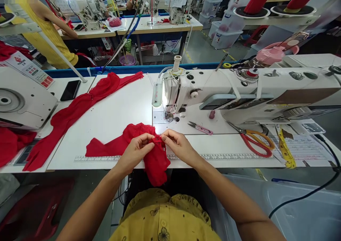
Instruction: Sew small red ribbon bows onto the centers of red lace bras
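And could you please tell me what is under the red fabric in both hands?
The red fabric partly covers the white tabletop and its ruler scale, which shows on both sides, then hangs down in front. The ruler's covered stretch, and anything else beneath, is hidden.

No text legible for sure. White label [30,69] on L sewing machine [32,107]: red logo + caps, too blurry. Ruler strip [226,157] on surface [128,106] & yellow tape measure [285,150]: nos. too small. Paper [307,148] nr. tape: writing illeg. Bin labels [217,40]: ditto.
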Demonstrator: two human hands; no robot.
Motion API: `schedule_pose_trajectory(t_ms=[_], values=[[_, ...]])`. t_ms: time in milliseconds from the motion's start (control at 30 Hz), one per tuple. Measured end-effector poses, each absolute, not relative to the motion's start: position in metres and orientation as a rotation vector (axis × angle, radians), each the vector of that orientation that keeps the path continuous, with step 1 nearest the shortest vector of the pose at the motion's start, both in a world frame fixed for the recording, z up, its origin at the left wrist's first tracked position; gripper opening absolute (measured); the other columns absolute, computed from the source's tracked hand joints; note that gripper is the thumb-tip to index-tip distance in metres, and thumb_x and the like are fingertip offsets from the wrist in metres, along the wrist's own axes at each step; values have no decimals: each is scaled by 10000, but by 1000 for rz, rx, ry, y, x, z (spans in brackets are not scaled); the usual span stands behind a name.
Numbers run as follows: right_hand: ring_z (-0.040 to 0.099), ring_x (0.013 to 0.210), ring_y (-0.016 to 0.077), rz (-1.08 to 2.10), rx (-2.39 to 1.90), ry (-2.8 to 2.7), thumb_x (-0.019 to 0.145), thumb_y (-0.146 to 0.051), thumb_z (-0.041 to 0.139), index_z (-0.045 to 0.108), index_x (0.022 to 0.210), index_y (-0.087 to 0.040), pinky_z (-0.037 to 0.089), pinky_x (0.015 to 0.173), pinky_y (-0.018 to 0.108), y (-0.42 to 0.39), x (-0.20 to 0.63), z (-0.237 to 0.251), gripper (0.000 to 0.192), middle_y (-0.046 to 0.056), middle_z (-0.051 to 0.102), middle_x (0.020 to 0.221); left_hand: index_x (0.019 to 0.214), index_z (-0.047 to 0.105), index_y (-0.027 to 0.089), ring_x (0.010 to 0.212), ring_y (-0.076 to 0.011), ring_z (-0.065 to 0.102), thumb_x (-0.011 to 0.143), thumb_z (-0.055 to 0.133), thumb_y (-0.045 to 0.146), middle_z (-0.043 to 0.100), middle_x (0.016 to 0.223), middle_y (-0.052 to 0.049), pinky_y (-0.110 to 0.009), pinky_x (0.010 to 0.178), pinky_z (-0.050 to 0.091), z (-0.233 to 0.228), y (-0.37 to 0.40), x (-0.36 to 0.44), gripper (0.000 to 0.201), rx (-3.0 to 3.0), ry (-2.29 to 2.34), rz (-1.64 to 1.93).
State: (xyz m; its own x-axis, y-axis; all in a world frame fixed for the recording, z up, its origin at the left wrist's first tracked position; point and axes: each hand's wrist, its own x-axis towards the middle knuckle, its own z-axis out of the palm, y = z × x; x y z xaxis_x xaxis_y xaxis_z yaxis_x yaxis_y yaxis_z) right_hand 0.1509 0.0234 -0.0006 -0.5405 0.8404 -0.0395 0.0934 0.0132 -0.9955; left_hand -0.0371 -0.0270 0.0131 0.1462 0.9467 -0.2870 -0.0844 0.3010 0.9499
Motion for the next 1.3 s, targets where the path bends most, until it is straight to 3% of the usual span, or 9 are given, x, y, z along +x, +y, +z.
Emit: schedule_pose_trajectory(t_ms=[233,433,633,967,1300], values=[[558,746,153,1453,-977,-1812,991,-372,492,580,845,-205,450,686,298,24,151,-4,239,4,583,810,964,670,174,831,-134,551,872,692,377,645,898,-14,-219,737,423,12,-28,-39,224,1016,1153,956],[566,882,180,758,-872,-1930,969,-208,538,567,957,-225,458,802,338,7,155,-1,35,29,610,903,939,671,170,792,-129,548,865,699,403,650,883,-17,-213,690,427,15,-29,-40,247,998,1165,974],[577,917,234,339,-866,-2102,890,-238,656,521,1053,-216,447,800,399,-12,149,-3,213,69,646,977,903,694,185,805,-123,586,855,719,373,671,862,0,-205,719,455,19,-31,-36,195,1030,1173,1034],[588,827,186,407,-863,-2052,930,-199,579,537,954,-217,405,749,357,-9,142,2,51,26,654,864,900,696,174,833,-139,611,825,741,358,686,887,-13,-221,745,490,18,-33,-34,204,1062,1214,1060],[550,695,149,378,-955,-2084,920,-204,530,502,818,-225,349,755,355,-9,138,8,107,-10,624,729,914,687,163,827,-165,612,855,696,360,682,887,-34,-249,739,492,17,-35,-32,206,1203,1244,1026]])
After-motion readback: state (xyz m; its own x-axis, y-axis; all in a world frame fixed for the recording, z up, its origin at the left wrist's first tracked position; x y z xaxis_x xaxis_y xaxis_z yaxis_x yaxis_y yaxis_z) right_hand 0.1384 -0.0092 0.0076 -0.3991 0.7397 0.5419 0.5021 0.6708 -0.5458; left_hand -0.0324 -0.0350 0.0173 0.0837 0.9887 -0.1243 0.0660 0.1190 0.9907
